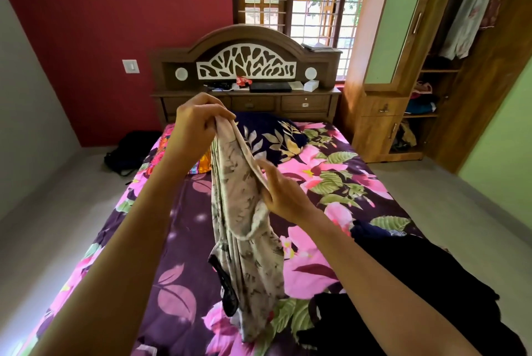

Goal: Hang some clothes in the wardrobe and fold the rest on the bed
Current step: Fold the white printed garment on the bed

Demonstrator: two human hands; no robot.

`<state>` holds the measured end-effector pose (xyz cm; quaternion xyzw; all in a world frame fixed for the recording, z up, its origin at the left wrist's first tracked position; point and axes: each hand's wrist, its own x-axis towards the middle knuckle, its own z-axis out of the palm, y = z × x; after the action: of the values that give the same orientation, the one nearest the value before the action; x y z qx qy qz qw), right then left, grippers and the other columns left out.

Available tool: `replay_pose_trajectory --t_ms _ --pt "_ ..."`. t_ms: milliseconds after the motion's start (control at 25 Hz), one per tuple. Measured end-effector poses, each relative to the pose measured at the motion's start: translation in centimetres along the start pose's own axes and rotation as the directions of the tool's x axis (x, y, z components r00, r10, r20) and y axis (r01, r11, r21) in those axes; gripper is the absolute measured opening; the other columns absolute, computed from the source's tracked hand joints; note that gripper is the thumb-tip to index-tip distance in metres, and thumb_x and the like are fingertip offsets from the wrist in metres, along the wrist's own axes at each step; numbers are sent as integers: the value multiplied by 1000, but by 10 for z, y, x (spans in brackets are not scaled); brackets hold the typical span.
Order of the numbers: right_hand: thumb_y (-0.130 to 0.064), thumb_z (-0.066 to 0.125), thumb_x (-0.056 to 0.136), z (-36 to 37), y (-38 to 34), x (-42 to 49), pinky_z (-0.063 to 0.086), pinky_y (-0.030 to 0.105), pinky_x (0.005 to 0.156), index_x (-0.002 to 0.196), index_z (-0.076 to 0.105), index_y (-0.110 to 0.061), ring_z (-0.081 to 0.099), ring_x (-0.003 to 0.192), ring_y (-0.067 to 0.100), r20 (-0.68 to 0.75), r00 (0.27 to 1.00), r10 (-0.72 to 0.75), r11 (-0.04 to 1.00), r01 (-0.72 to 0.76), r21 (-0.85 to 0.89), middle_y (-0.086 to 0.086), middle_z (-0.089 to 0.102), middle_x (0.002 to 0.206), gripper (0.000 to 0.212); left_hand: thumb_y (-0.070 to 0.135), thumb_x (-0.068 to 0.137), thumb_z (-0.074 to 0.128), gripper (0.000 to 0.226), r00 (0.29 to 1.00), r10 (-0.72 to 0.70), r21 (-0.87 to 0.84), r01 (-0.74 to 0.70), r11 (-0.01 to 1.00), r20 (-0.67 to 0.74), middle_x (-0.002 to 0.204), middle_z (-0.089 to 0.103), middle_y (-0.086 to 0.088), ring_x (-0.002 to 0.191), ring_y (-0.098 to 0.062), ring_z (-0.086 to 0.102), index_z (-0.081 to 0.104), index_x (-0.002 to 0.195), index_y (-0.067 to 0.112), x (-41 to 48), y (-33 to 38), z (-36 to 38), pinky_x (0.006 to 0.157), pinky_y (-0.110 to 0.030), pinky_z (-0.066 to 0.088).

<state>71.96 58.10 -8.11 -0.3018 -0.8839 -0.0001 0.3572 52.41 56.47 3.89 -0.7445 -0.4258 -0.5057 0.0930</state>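
One print garment (247,255) up over the bed (178,226), gripped at the top by the left hand (198,122), pinched at an edge by the right hand (283,194). Some clothes (466,10) hanging in the wardrobe (489,82). Dark pile (431,283) unfolded on the bed; likely much left.

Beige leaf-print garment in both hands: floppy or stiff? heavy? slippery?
Probably very floppy: the beige garment hangs in long folds from the left hand towards the bed. Likely light: the right hand holds up an edge with a fingertip pinch. Possibly slick, given how smoothly it drapes.
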Motion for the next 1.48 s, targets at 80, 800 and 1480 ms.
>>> replay_pose_trajectory --t_ms 80,800,1480 --pt "9 64 73 0 17 -24 46 24 36 125 35 -19 53 41 22 96 990 -104 982 118 -148 29 56 114 66 -17 69 42 39 996 -52 -3 52 999 -73 90 64 -17 82 -14 57 74 81 -1 3 -2 -6 73 -2 40" --pt "-4 75 77 -141 71 -11 55 25 75 114 64 -3 68 87 17 -321 775 544 838 -520 164 11 69 100 39 -27 71 47 43 990 -115 178 99 979 81 92 66 -25 83 -31 62 69 103 -8 -11 -50 -12 76 -3 36" --pt "-21 40 99 -130 38 8 48 20 64 108 54 9 62 75 22 -850 433 301 929 -336 158 16 62 87 34 15 101 41 15 803 -595 -555 479 680 -36 74 56 -4 43 -5 57 49 90 19 -13 -6 -3 38 -24 46"
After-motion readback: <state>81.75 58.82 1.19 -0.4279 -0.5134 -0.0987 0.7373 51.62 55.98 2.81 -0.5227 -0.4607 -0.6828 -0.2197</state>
